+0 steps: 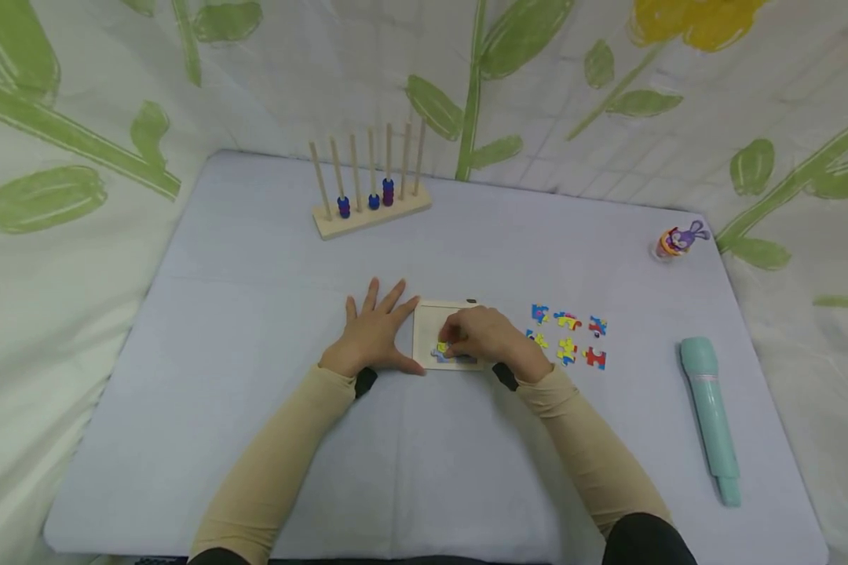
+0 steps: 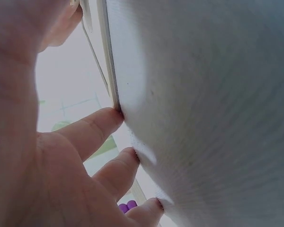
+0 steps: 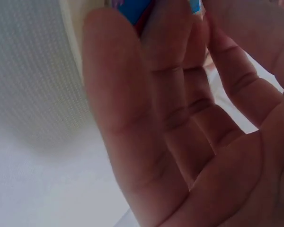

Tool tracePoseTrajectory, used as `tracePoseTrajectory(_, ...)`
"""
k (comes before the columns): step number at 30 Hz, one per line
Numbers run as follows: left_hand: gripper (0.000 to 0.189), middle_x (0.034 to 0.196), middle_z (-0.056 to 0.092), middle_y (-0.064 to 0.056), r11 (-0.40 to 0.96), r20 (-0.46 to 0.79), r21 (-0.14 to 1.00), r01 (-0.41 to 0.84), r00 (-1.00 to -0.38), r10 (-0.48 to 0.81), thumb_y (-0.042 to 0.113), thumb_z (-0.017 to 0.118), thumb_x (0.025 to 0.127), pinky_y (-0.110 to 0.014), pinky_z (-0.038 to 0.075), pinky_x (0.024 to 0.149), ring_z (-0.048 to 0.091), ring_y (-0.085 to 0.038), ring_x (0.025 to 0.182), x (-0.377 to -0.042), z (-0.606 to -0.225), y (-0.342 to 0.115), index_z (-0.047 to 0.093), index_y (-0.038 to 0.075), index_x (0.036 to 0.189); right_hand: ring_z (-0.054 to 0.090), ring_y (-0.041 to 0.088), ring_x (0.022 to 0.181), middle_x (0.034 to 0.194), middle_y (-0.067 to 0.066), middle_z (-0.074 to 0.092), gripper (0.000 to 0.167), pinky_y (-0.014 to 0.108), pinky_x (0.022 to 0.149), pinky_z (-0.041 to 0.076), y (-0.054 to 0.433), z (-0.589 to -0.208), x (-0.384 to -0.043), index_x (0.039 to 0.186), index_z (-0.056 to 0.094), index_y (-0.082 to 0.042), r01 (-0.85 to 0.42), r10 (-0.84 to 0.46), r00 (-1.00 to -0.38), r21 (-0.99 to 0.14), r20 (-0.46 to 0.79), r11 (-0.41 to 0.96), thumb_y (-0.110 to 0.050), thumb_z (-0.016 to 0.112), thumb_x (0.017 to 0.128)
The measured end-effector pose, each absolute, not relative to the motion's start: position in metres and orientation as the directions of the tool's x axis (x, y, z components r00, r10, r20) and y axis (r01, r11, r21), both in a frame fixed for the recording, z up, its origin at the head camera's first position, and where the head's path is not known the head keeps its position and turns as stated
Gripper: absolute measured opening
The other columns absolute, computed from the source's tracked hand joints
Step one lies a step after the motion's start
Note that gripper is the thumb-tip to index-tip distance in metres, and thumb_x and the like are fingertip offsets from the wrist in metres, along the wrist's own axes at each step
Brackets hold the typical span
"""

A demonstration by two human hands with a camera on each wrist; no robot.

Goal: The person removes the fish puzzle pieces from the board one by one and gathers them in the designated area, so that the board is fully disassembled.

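A small pale wooden puzzle board (image 1: 427, 315) lies mid-table, with blue and yellow jigsaw pieces (image 1: 439, 355) along its lower part. My left hand (image 1: 373, 336) is spread flat beside it, thumb and index fingertip at its left edge. In the left wrist view the fingertips press down along the board's edge (image 2: 110, 61). My right hand (image 1: 486, 333) reaches over the board from the right, fingers curled, pinching a jigsaw piece largely hidden beneath them. Blue and red puzzle surface (image 3: 132, 9) shows behind the fingers in the right wrist view.
Loose jigsaw pieces (image 1: 567, 350), several in two rows, lie right of the board. Farther right is a mint-green stick-shaped object (image 1: 712, 420). A purple rabbit-topped toy (image 1: 676, 239) stands at the back right corner. A wooden peg rack (image 1: 374, 220) with blue and purple beads stands at the back.
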State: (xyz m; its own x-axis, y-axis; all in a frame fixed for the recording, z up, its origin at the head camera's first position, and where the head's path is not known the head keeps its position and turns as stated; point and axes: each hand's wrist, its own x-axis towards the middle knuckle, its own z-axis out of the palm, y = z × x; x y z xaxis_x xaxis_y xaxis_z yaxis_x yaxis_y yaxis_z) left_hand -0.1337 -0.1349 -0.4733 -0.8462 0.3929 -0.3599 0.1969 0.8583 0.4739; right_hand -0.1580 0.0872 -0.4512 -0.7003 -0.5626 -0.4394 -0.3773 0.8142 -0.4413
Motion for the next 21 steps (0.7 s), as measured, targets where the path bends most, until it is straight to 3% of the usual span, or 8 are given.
tracePoseTrajectory(7, 0.123, 0.177, 0.005, -0.009, 0.860, -0.366, 0.471, 0.196, -0.844, 0.392, 0.060, 0.091, 0.068, -0.082, 0.001, 0.119, -0.011, -0.049, 0.161, -0.134, -0.475, -0.134, 0.028, 0.019, 0.165, 0.066, 0.013, 0.088, 0.099, 0.000, 0.076, 0.013, 0.028, 0.078, 0.052, 0.092, -0.452, -0.156, 0.100, 0.073, -0.015, -0.375, -0.574, -0.715, -0.474, -0.400, 0.797, -0.022, 0.079, 0.091)
tracePoseTrajectory(11, 0.123, 0.177, 0.004, -0.008, 0.859, -0.369, 0.472, 0.198, -0.840, 0.397, 0.061, 0.090, 0.067, -0.082, 0.000, 0.119, -0.012, -0.048, 0.161, -0.135, -0.475, -0.133, 0.028, 0.019, 0.165, 0.067, 0.012, 0.086, 0.096, 0.003, 0.077, 0.009, 0.026, 0.079, 0.053, 0.104, -0.454, -0.158, 0.097, 0.075, -0.011, -0.322, -0.616, -0.712, -0.621, -0.338, 0.714, -0.017, 0.078, 0.092)
tracePoseTrajectory(15, 0.124, 0.177, 0.003, -0.008, 0.860, -0.373, 0.472, 0.195, -0.840, 0.395, 0.061, 0.091, 0.067, -0.081, 0.000, 0.120, -0.013, -0.047, 0.161, -0.136, -0.476, -0.132, 0.028, 0.020, 0.165, 0.065, 0.013, 0.080, 0.096, 0.007, 0.073, 0.012, 0.025, 0.066, 0.052, 0.137, -0.448, -0.158, 0.099, 0.074, -0.006, -0.158, -0.571, -0.757, -0.759, -0.318, 0.632, -0.015, 0.078, 0.092)
tracePoseTrajectory(21, 0.125, 0.178, 0.004, -0.008, 0.863, -0.372, 0.466, 0.193, -0.843, 0.389, 0.062, 0.091, 0.066, -0.081, 0.001, 0.120, -0.012, -0.047, 0.161, -0.136, -0.478, -0.133, 0.027, 0.020, 0.165, 0.066, 0.014, 0.080, 0.104, 0.014, 0.074, 0.022, 0.028, 0.062, 0.054, 0.223, -0.430, -0.140, 0.107, 0.075, -0.002, 0.025, -0.374, -0.821, -0.682, -0.431, 0.731, -0.018, 0.077, 0.093)
